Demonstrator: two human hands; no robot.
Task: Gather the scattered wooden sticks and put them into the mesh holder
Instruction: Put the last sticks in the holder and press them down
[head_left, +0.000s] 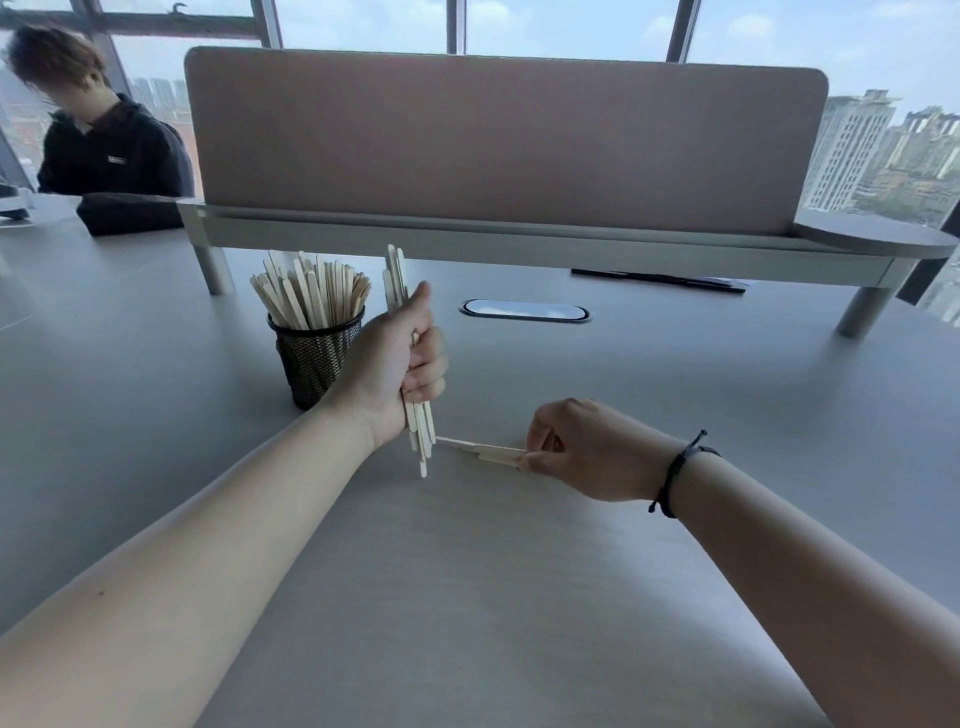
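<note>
Item: thin, flat, pale wooden sticks. Your left hand (400, 364) is clenched round an upright bundle of sticks (418, 421), its lower ends hanging just above the grey counter (467, 597). Your right hand (582, 449) pinches the near end of the last loose sticks (480, 449), which lie flat on the counter between both hands; no others show on it.

Handling, by judgement: very light, stiff, smooth and likely to slide against each other; a thin one could snap if bent. Flat ones are hard to lift from the middle, so take them at an end and tip them up. Grip the bundle near its middle so it does not fan out.

Container: black round wire-mesh holder (314, 364), upright just left of your left hand, already crowded with sticks (311, 296) leaning outward. Feed new ones in end first.
</note>
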